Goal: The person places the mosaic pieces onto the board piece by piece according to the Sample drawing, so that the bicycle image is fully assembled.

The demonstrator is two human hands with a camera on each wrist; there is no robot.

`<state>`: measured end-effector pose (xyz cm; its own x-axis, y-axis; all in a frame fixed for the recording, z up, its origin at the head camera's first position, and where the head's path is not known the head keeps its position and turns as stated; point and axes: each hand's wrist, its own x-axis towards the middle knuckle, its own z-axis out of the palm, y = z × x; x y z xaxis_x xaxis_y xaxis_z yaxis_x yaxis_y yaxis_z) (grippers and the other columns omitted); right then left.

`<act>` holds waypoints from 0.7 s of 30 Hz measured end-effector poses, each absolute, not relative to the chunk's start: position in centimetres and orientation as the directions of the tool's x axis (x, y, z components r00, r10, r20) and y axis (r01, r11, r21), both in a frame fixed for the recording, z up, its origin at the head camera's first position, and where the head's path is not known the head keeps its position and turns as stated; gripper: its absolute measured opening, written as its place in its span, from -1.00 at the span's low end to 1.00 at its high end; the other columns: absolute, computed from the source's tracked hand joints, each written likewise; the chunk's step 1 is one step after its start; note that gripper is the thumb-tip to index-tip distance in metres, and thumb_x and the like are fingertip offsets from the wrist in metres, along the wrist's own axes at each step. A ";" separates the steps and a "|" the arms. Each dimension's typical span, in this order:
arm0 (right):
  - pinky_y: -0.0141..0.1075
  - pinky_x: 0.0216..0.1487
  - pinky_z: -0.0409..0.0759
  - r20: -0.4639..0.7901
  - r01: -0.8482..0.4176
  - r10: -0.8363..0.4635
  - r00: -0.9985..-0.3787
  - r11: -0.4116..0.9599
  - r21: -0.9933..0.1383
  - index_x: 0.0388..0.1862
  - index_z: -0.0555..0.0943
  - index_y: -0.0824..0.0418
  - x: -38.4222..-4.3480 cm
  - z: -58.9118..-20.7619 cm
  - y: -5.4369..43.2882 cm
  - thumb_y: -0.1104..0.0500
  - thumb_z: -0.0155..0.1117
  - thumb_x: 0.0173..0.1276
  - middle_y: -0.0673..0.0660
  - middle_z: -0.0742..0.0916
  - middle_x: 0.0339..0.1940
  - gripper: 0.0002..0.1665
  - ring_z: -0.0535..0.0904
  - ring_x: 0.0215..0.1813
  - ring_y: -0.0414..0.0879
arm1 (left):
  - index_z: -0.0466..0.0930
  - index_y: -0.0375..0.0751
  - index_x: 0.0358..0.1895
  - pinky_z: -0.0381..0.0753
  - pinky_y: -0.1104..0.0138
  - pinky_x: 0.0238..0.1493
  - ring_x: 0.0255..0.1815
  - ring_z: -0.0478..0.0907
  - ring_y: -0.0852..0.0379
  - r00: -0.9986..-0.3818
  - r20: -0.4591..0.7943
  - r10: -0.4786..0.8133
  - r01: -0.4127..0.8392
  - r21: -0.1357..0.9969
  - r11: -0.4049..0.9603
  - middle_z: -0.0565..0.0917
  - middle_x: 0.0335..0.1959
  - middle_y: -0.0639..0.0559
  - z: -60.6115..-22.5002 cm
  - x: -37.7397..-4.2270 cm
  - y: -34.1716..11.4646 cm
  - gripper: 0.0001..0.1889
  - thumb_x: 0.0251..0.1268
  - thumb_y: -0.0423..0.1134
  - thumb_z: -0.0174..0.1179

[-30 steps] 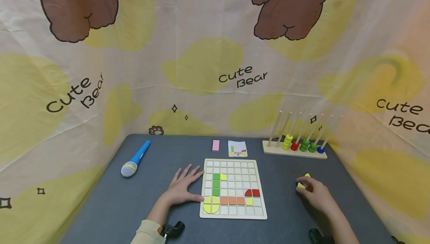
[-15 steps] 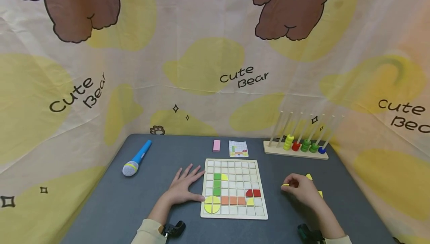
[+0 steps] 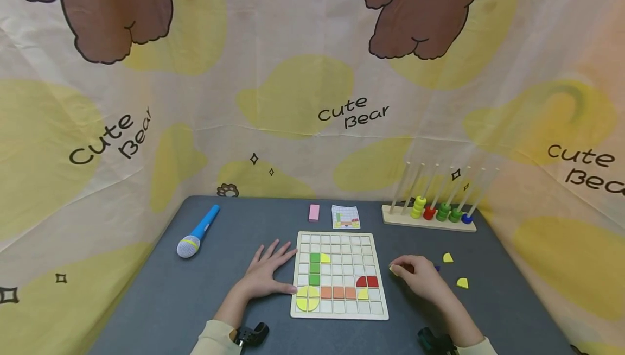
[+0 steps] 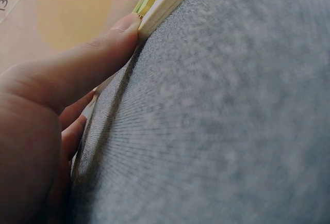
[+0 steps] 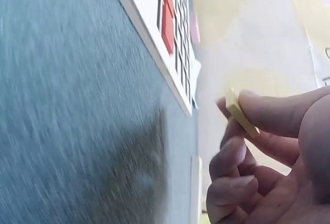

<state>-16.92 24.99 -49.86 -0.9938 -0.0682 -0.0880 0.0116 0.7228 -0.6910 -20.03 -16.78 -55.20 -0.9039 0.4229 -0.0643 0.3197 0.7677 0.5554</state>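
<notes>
My right hand (image 3: pixel 419 279) pinches a small yellow tile (image 5: pixel 240 114) between thumb and fingers, just right of the white grid board (image 3: pixel 342 312). My left hand (image 3: pixel 266 273) lies spread on the table, its thumb and fingertips at the board's left edge. On the board sit green squares (image 3: pixel 314 268), orange squares (image 3: pixel 338 292), red tiles (image 3: pixel 372 281), and yellow rounded tiles, several of which form a circle (image 3: pixel 307 298). Two loose yellow tiles (image 3: pixel 462 283) lie on the table to the right. A dark blue piece (image 3: pixel 437 268) shows partly behind my right hand.
Behind the board lie a pink block (image 3: pixel 314 213) and a printed pattern card (image 3: pixel 345 217). A wooden peg stand (image 3: pixel 425 223) with coloured rings stands at the back right. A blue toy microphone (image 3: pixel 197 233) lies at the left. A patterned cloth hangs behind the table.
My right hand has picked up a yellow tile at the right and moved left with it toward the board, uncovering the loose tiles. The left hand stays in place.
</notes>
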 end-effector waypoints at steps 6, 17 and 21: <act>-0.35 -0.45 0.48 -0.136 0.026 -0.109 -0.985 0.683 -0.730 -0.28 0.70 0.13 -16.6 -50.2 23.4 0.14 0.44 0.32 0.01 0.66 -0.46 -0.90 0.49 -0.40 -0.12 | 0.18 0.31 0.58 -0.41 -0.19 0.58 0.70 -0.23 -0.08 -0.906 -0.053 0.419 0.323 0.553 0.768 0.08 0.65 0.18 -55.3 -20.0 -16.8 0.09 -0.12 0.53 0.34; -0.37 -0.44 0.43 -0.174 -0.054 -0.276 -0.945 0.659 -0.750 -0.38 0.71 0.12 -16.2 -51.0 22.5 0.13 0.53 0.22 -0.01 0.64 -0.50 -0.86 0.49 -0.37 -0.09 | 0.16 0.31 0.59 -0.42 -0.17 0.59 0.70 -0.25 -0.07 -0.904 -0.053 0.424 0.323 0.564 0.760 0.07 0.65 0.19 -55.3 -20.0 -16.8 0.10 -0.11 0.51 0.35; -0.36 -0.43 0.45 -0.191 -0.040 -0.262 -0.946 0.679 -0.733 -0.38 0.70 0.13 -16.0 -50.9 22.2 0.16 0.56 0.18 -0.01 0.64 -0.51 -0.84 0.50 -0.39 -0.09 | 0.16 0.31 0.59 -0.42 -0.17 0.59 0.70 -0.25 -0.07 -0.904 -0.053 0.425 0.324 0.564 0.759 0.07 0.65 0.19 -55.3 -20.0 -16.9 0.10 -0.11 0.51 0.35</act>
